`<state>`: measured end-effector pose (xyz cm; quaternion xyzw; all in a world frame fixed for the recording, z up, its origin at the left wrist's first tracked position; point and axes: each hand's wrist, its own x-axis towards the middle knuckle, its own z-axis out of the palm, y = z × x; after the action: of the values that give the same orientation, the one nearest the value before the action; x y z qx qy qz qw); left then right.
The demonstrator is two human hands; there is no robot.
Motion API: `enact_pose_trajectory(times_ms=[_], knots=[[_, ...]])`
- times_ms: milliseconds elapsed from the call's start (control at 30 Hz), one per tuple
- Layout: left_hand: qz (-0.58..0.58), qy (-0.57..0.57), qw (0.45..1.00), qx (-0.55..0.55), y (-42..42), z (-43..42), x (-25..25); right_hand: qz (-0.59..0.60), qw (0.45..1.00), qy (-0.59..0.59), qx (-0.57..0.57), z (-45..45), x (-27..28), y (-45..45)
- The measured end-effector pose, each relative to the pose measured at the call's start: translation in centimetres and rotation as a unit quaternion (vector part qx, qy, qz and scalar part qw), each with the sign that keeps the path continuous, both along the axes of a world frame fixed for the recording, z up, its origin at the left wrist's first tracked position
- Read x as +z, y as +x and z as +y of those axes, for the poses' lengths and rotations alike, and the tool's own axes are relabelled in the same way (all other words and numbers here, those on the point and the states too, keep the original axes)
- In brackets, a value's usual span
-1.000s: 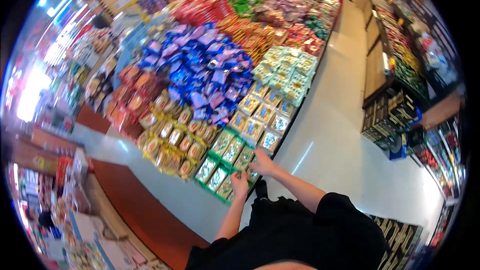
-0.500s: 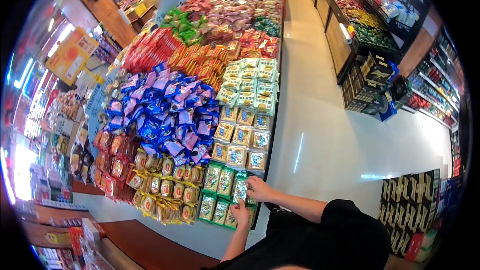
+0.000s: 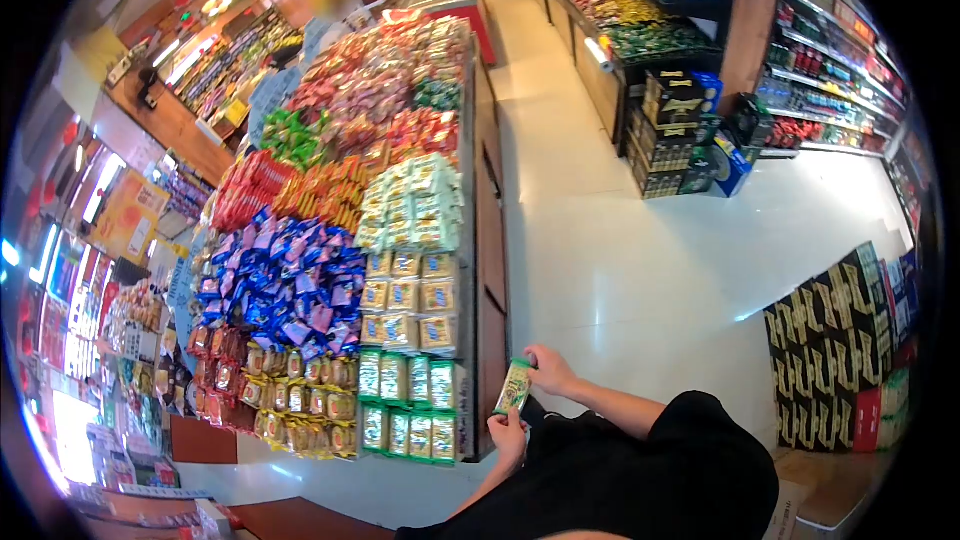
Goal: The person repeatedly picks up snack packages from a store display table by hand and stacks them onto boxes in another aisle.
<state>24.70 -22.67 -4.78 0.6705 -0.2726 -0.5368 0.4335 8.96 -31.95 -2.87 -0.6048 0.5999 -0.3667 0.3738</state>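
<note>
Between my two hands is a green-edged snack packet (image 3: 513,387), tilted, with small print I cannot read. My right hand (image 3: 550,372) pinches its upper end, and the fingers of my left hand (image 3: 508,436) close on its lower end. Both hands are just right of the display's near corner, in front of my black shirt. Similar green-edged packets (image 3: 408,405) stand in rows on that corner. Behind those rows lie cream-coloured square packs (image 3: 404,298).
The long display holds blue and pink wrapped sweets (image 3: 285,275) and yellow-tied packs (image 3: 300,400). A tiled aisle (image 3: 570,240) runs along its right side. Stacked dark cartons (image 3: 825,360) stand at right, more boxes (image 3: 670,135) farther up. People are at the far end.
Both hands have moved right, away from the packet rows, and now hold one packet beyond the display's edge. The view has shifted, with the display now farther left.
</note>
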Motion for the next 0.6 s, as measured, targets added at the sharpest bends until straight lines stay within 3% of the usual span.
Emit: enact_pose_trajectory(times_ms=[33,233,300,600], knots=[[-0.012,-0.001,1.000,-0.025,-1.7,0.5,0.2,0.018,0.997,-0.056,-0.055,1.7,0.0,-2.2],[-0.021,-0.042,0.973,-0.228,-13.2,6.8,-2.1,0.004,0.990,0.029,-0.135,13.2,-0.5,-17.1],[-0.027,-0.046,0.948,-0.314,-17.0,7.9,-2.3,0.024,0.976,0.017,-0.217,18.0,0.0,-21.1],[-0.026,-0.050,0.782,-0.620,-32.7,11.6,-0.8,-0.087,0.832,0.019,-0.548,34.3,0.2,-32.5]])
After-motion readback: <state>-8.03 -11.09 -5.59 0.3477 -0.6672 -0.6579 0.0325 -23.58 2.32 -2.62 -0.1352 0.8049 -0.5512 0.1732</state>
